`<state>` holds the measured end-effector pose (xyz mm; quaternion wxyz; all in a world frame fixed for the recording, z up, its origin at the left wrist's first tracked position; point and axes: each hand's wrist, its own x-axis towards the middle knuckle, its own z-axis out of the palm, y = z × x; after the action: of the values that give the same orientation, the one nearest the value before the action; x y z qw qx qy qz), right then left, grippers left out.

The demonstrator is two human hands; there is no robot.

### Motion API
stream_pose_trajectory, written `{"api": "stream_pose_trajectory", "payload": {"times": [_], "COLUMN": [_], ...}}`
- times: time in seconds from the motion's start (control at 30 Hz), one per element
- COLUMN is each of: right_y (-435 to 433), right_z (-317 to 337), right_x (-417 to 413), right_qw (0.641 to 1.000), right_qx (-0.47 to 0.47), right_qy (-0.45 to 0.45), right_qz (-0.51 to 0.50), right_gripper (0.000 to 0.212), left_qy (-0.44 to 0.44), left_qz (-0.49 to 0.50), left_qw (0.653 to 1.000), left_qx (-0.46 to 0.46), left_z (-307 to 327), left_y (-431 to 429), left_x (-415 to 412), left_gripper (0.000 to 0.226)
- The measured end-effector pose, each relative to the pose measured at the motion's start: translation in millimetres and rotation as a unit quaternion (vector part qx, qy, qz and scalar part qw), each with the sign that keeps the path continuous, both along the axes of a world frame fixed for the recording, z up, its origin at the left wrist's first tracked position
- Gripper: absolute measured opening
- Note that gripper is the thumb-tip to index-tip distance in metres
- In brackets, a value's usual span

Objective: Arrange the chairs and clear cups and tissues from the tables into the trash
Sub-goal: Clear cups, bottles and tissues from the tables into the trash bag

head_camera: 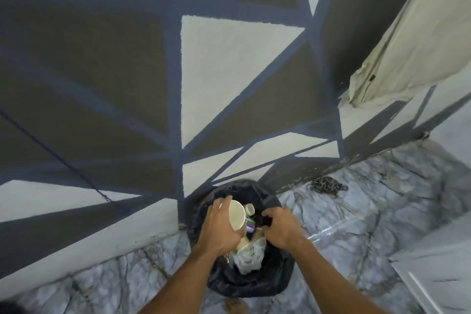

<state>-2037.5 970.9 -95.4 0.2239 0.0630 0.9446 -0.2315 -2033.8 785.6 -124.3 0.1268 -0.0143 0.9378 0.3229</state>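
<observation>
Here, left hand (221,224) gripping white cup (237,214) over black-lined trash bin (270,280), right hand (280,229) pinching the liner.

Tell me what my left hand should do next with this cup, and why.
Probably just let go. The left hand holds the paper cup directly over the open, black-lined trash bin, where other cups and tissues already lie, so it should drop straight in.

The trash bag (257,280) is thin black plastic, crinkled and faintly shiny. The cup (237,214) looks like matt cream paper. The floor (382,211) is glossy veined grey marble, the painted wall (229,71) rough and matt. A cloth (413,41) hangs limp, off-white.
</observation>
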Motion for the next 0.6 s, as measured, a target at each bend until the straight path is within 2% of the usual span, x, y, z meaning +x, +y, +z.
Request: {"api": "stream_pose_trajectory", "payload": {"times": [0.2, 0.37, 0.5, 0.6], "right_y": [33, 3, -58, -126], "right_z": [-21, -23, -19, -3], "right_x": [-62, -94, -98, -89], "right_qw": [0.999, 0.998, 0.986, 0.955], "right_qx": [0.017, 0.017, -0.043, -0.073], "right_qy": [-0.032, -0.014, -0.017, 0.006], "right_qz": [0.01, 0.055, 0.16, 0.286], "right_gripper": [0.041, 0.034, 0.033, 0.034], "left_qy": [-0.009, -0.047, -0.052, -0.031], "left_qz": [0.013, 0.053, 0.116, 0.208], "left_qw": [0.999, 0.997, 0.991, 0.975], "left_qx": [-0.039, -0.031, -0.04, -0.065], "left_z": [-11, -15, 0, 21], "left_y": [26, 2, -43, -91], "left_x": [-62, -51, -22, 9], "left_gripper": [0.101, 0.086, 0.076, 0.078]}}
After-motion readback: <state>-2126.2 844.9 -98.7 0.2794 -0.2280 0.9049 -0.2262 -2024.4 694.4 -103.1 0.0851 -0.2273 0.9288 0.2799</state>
